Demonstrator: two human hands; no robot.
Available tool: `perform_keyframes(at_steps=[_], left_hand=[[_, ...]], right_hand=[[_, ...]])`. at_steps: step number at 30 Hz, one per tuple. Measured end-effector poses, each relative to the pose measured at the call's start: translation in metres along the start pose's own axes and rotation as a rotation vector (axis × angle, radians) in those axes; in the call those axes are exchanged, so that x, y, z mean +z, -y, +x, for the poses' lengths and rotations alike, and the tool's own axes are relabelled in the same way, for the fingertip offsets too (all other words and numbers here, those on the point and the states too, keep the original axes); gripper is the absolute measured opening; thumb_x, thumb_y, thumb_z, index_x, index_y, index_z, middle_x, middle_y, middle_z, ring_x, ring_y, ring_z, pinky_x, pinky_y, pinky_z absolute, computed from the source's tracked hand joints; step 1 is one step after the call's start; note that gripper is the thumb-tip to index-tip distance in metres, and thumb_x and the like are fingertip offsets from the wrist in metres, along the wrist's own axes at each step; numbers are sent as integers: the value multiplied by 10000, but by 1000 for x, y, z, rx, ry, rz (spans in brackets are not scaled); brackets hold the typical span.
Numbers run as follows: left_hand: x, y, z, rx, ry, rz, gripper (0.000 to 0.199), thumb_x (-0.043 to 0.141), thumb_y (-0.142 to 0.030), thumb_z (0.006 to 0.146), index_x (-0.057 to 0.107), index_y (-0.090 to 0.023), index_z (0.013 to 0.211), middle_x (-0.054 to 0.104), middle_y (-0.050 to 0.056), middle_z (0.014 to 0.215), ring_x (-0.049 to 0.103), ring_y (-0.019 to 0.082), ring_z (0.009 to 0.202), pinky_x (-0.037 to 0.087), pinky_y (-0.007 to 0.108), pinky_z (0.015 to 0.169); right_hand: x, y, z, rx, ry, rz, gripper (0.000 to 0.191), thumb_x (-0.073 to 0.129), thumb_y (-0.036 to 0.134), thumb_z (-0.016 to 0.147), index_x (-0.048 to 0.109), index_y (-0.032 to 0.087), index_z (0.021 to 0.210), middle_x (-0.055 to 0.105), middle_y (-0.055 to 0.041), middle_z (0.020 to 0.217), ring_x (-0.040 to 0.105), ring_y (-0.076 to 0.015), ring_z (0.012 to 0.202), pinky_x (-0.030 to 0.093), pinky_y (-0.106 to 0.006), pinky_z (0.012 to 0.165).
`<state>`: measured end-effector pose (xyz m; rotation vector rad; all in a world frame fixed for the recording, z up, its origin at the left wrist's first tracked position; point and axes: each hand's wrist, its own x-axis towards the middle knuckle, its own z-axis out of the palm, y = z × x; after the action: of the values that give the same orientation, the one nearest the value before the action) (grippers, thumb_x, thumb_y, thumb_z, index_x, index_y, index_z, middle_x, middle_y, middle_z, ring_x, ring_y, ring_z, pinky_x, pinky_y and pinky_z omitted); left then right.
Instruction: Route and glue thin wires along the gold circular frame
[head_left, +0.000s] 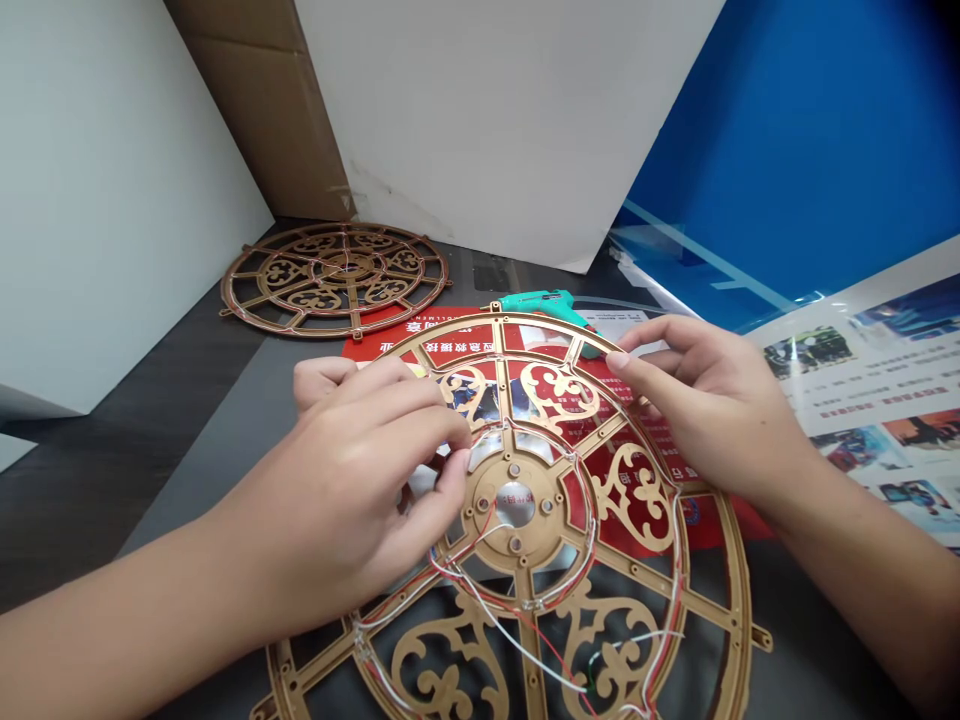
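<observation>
Fingers of the left hand [352,470] press together, pinching thin wires [480,590] beside the hub of a gold openwork wheel frame [630,500] mid-tabletop [187,450]; right-hand fingers [645,345] spread lightly against its rim. A hard tug could snap a wire or crack the slender frame. Beyond, a teal glue gun [540,305] lies past a red printed sheet [675,520], and a second frame [335,280] sits toward the far left corner.
</observation>
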<state>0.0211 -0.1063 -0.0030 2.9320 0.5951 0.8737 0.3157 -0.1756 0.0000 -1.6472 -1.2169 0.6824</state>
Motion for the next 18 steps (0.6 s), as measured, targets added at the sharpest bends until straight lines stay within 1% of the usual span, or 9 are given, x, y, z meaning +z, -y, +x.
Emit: perform_keyframes(at_steps=[2,5,8,10,14,18], left_hand=[[2,-1,0,-19,-17,-10,227,572,-167,1114,719,-204,945,711,-22,857,604,170,829,336,414,857],[1,1,-1,-13,18,-19,171,590,-160,1098,705,-211,983,685,-30,879,605,164,847,339,413,875],[0,2,-2,-16,33,-12,140,600,-172,1088,676,-225,982,675,-34,888,601,172,859,328,426,881],[0,2,-2,-26,37,-16,126,604,-189,1091,671,-232,994,694,-29,911,611,184,874,328,434,866],[-1,0,0,-32,22,-16,116,606,-206,1111,710,-242,1072,771,-19,1026,667,199,958,366,443,873],[-2,-3,2,-26,-23,-27,209,585,-194,1131,753,-233,1012,797,-24,955,682,199,962,398,446,885]], right_hand=[[0,0,0,6,1,11,358,926,560,887,700,298,981,665,3,597,623,-205,510,386,-312,430],[1,1,0,8,-9,13,331,920,522,880,699,294,971,692,-6,607,574,-182,478,381,-306,419],[1,1,-1,14,4,6,341,919,532,885,694,296,985,694,-6,615,601,-194,485,350,-301,410],[0,1,-1,11,7,-1,360,920,557,892,689,299,990,683,0,609,618,-203,494,357,-306,414],[0,2,-1,-8,-12,-18,357,919,563,897,692,300,981,671,7,592,579,-188,476,389,-319,436],[0,3,-1,-2,-9,-25,321,913,521,892,703,296,983,665,8,593,595,-198,483,379,-314,430]])
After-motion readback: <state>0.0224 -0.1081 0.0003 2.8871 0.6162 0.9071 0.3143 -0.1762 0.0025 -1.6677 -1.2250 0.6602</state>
